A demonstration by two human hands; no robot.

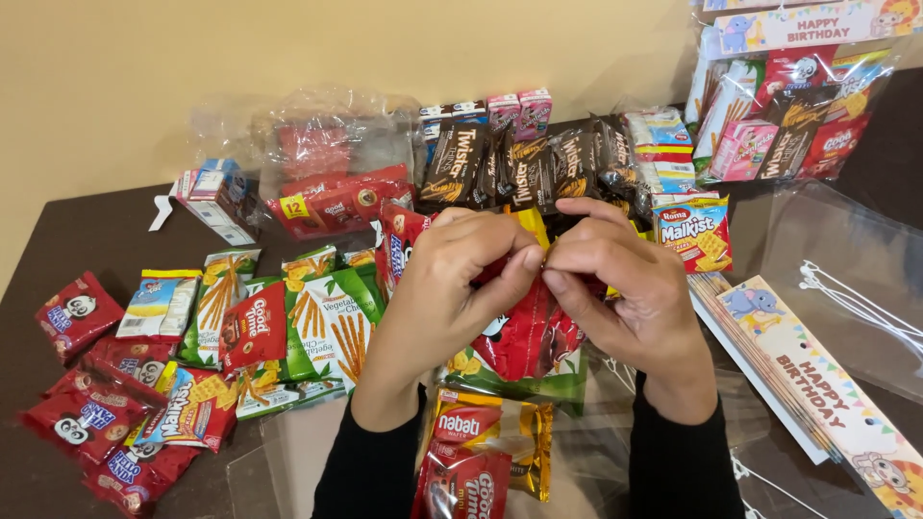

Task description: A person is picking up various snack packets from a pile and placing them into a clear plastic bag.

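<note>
My left hand (450,279) and my right hand (615,284) meet at the middle of the table, fingertips pinching the top of a clear plastic bag. A red snack packet (524,341) and a green one (562,380) show inside that bag, below my fingers. Just under my wrists lies another clear bag holding a yellow wafer packet (481,423) and a red cookie packet (461,485). Both sleeves are black.
Green stick-snack packets (332,322) and red cookie packets (91,413) are spread at left. Dark brown snack packets (519,168) and small drink cartons (519,108) stand behind. A filled party bag (779,106) sits far right, paper header cards (817,384) and empty clear bags (846,259) at right.
</note>
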